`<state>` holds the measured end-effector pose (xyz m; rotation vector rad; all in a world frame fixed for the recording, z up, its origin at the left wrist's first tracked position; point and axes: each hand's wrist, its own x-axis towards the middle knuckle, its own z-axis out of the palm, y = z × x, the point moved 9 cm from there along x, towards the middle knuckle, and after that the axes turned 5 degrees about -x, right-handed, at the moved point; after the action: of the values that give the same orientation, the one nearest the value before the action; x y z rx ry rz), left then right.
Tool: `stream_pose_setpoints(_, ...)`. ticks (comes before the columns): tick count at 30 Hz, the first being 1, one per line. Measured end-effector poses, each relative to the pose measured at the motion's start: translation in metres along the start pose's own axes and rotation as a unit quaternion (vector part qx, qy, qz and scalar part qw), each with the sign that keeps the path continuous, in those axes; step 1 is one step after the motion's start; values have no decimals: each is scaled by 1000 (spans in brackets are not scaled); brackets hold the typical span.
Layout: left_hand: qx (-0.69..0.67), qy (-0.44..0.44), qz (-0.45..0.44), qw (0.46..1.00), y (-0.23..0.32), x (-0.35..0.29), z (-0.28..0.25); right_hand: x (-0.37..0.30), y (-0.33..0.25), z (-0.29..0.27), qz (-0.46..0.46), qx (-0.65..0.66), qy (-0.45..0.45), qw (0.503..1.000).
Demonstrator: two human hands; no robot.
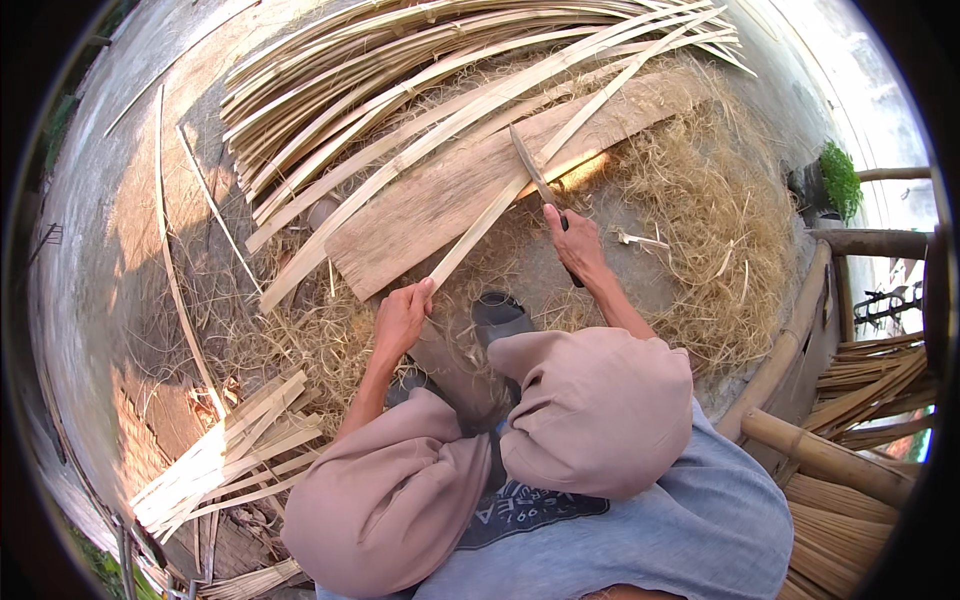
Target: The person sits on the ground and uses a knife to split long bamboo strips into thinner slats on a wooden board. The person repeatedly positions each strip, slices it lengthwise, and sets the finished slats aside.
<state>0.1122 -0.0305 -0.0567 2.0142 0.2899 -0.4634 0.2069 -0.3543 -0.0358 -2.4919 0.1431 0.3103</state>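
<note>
My left hand [403, 318] is closed on the near end of a long pale bamboo strip [482, 226]. The strip runs away from me to the upper right, across a wide wooden board [430, 207] lying on the ground. My right hand [577, 246] grips the dark handle of a knife [533, 166], whose long blade points away from me and to the left. The blade lies over or against the strip near the board's front edge; whether it touches cannot be made out. Part of the handle shows below my fist.
A large bundle of bamboo strips [330, 95] lies beyond the board. Curly shavings [700, 220] heap up at the right. More pale strips [225, 455] are stacked at lower left. Bamboo poles [780, 350] form a frame on the right, near a green plant [840, 180].
</note>
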Motion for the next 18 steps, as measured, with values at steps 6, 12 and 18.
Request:
stream_pose_setpoints(6, -43, -58, -31, 997, -41, -37, -29, 6, 20, -12, -45, -25, -19, 998)
stream_pose_setpoints(12, -60, -39, -46, 996, -63, -52, -39, -28, -41, 21, -245, -142, -84, 955)
stream_pose_setpoints(18, -155, -78, -137, 975, -84, -97, -78, 68, 96, -91, 115, 134, 115, 978)
